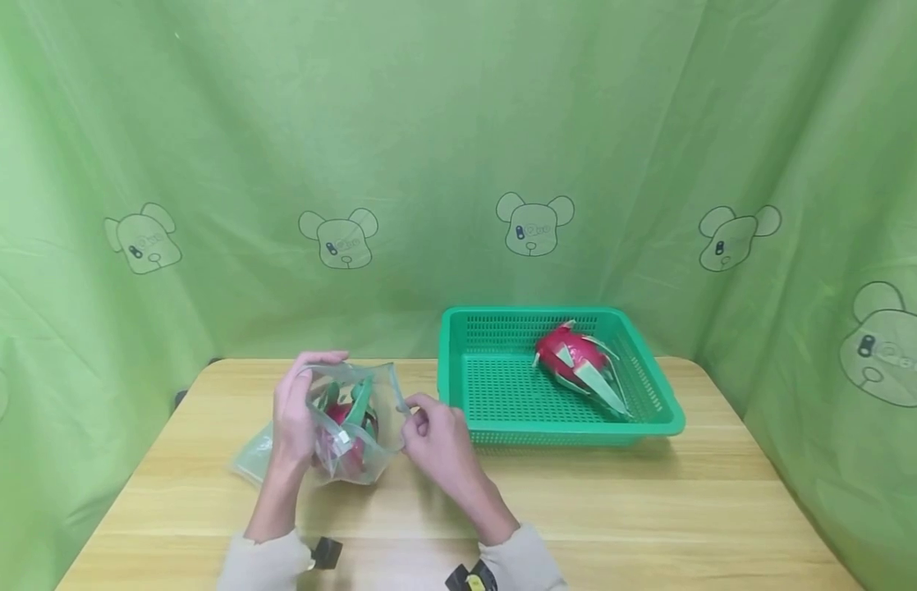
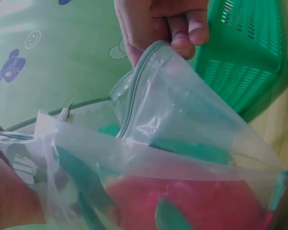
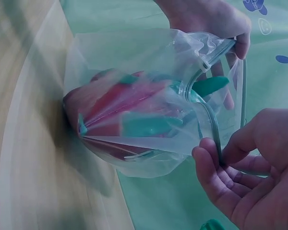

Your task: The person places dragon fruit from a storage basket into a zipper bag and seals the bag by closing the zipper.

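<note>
A clear zip bag (image 1: 387, 402) stands on the table with its mouth spread wide, seen from above in the head view. Inside it lies a red dragon fruit (image 3: 134, 103) with green leafy scales, showing through the plastic. My left hand (image 1: 293, 410) grips the bag's left rim, thumb and fingers around the edge. At the opposite corner, my right hand (image 1: 437, 435) pinches the zip edge between thumb and forefinger. The left wrist view shows the zip strip (image 2: 134, 91) rising to a peak at the right hand's fingers.
A green plastic basket (image 1: 458, 369) stands on the right half of the wooden table (image 1: 613, 509). In it lies another dragon fruit (image 1: 572, 353). More folded clear plastic (image 1: 253, 455) lies left of the left hand. A green curtain (image 1: 428, 123) hangs behind and at both sides.
</note>
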`<state>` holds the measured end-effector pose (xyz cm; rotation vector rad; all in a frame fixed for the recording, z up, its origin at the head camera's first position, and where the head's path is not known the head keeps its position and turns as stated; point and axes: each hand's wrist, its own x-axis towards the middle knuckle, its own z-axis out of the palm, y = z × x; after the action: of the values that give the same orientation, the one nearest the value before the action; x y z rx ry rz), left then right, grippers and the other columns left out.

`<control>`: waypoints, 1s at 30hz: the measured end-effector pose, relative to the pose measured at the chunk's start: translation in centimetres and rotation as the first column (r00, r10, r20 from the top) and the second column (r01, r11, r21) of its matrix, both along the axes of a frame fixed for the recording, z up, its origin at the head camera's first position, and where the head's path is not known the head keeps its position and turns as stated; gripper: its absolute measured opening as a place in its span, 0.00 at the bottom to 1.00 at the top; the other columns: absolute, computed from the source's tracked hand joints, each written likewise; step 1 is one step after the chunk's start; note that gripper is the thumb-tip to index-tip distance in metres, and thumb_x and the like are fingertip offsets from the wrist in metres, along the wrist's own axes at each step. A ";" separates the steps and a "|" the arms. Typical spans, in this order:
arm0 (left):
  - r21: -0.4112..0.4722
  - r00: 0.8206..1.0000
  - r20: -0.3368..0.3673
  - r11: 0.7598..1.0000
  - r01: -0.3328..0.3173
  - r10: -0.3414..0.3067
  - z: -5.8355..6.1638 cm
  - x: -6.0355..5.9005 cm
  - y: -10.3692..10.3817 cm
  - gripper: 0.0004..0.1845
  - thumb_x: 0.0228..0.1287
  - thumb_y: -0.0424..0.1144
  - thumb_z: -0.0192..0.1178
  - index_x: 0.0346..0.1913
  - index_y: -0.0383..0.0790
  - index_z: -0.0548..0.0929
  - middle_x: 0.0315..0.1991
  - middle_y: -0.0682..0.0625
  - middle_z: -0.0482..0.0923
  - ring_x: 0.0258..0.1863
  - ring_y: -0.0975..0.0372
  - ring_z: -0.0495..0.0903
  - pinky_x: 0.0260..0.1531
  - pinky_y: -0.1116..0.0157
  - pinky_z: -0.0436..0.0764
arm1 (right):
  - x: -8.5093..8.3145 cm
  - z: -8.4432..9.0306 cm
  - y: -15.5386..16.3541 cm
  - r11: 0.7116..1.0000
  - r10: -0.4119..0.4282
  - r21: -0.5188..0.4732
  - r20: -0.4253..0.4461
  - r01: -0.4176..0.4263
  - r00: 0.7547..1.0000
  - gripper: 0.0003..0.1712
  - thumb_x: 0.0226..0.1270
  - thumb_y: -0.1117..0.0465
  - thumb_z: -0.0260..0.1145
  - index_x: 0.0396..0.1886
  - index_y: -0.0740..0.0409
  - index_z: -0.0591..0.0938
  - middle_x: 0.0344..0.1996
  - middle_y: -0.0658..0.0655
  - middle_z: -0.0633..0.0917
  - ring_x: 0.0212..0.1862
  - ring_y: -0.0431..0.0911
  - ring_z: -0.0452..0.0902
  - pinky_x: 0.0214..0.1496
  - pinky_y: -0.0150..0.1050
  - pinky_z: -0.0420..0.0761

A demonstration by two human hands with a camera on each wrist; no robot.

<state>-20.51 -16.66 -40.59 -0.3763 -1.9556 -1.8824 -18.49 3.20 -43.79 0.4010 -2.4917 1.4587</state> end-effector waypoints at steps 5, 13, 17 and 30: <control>0.065 1.000 -0.005 0.998 -0.023 0.023 0.1 0.4 0.0 0.23 0.77 0.35 0.34 0.52 0.26 0.79 0.56 0.37 0.82 0.57 0.49 0.78 0.65 0.31 0.63 | -0.1 0.3 0.0 1.000 -0.005 -0.013 -0.041 0.004 0.999 0.15 0.64 0.74 0.58 0.45 0.65 0.86 0.22 0.51 0.85 0.20 0.34 0.79 0.21 0.31 0.81; 0.100 0.999 -0.016 0.994 -0.039 0.041 0.9 1.0 0.3 0.22 0.77 0.33 0.33 0.52 0.25 0.79 0.56 0.36 0.82 0.58 0.49 0.77 0.67 0.32 0.57 | -0.5 1.7 0.3 1.000 -0.008 -0.007 -0.108 0.007 0.994 0.15 0.63 0.75 0.58 0.44 0.65 0.87 0.20 0.49 0.84 0.19 0.33 0.78 0.19 0.31 0.79; 0.107 0.997 -0.037 0.992 -0.060 0.064 1.2 1.2 0.5 0.23 0.77 0.32 0.33 0.51 0.24 0.79 0.55 0.37 0.83 0.58 0.49 0.77 0.69 0.42 0.60 | -0.8 2.5 0.4 1.000 -0.008 0.022 -0.127 0.010 0.992 0.15 0.63 0.74 0.59 0.44 0.65 0.87 0.19 0.47 0.82 0.18 0.33 0.76 0.19 0.31 0.77; 0.136 0.996 -0.053 0.989 -0.065 0.072 1.9 1.6 1.0 0.23 0.78 0.33 0.32 0.51 0.22 0.79 0.55 0.37 0.83 0.59 0.53 0.78 0.69 0.52 0.64 | -0.9 4.4 1.1 0.998 -0.024 0.057 -0.150 0.033 0.988 0.15 0.63 0.74 0.59 0.45 0.67 0.87 0.18 0.48 0.79 0.16 0.35 0.67 0.14 0.28 0.67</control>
<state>-18.94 -15.67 -38.64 -0.3158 -1.7708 -1.9244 -19.36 4.32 -39.36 0.4653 -2.4159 1.2965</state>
